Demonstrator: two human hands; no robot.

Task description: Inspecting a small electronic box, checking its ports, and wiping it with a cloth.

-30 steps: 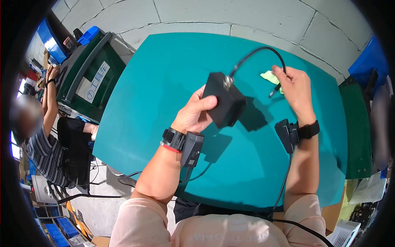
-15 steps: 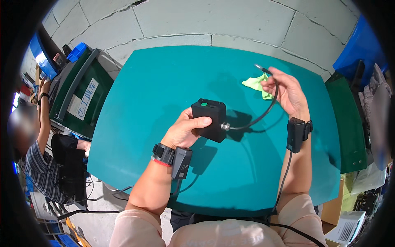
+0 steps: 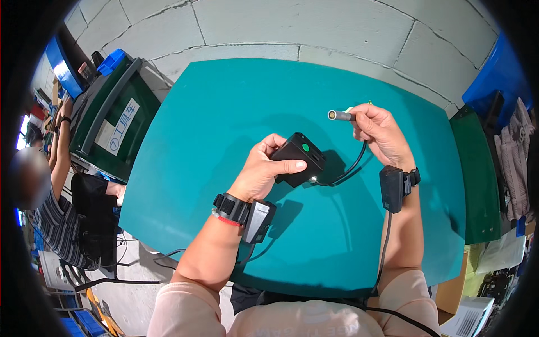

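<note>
My left hand (image 3: pixel 264 165) is closed round a black box (image 3: pixel 300 150) with a green round dot, thumb laid across its face, held above the table. A short black cable (image 3: pixel 355 164) leaves the box at its lower right through a metal fitting. It curves up to my right hand (image 3: pixel 382 135). There my fingers and thumb pinch the cable's end just behind a silver cylindrical connector (image 3: pixel 340 115), whose round open end points left. Behind the right hand, mostly hidden by it, lies a yellow-green cloth (image 3: pixel 369 103).
The green table (image 3: pixel 224 106) backs onto a pale block wall (image 3: pixel 314 22). A dark green tool cabinet (image 3: pixel 120 121) stands at the left, where another person (image 3: pixel 62 224) sits. Cables run from the small black devices strapped to my wrists (image 3: pixel 259 221). A cardboard box (image 3: pixel 453 289) is at lower right.
My left hand has turned the black box, tilting its face. My right hand has moved slightly down and left, now pinching the connector end, which has swung to point left.
</note>
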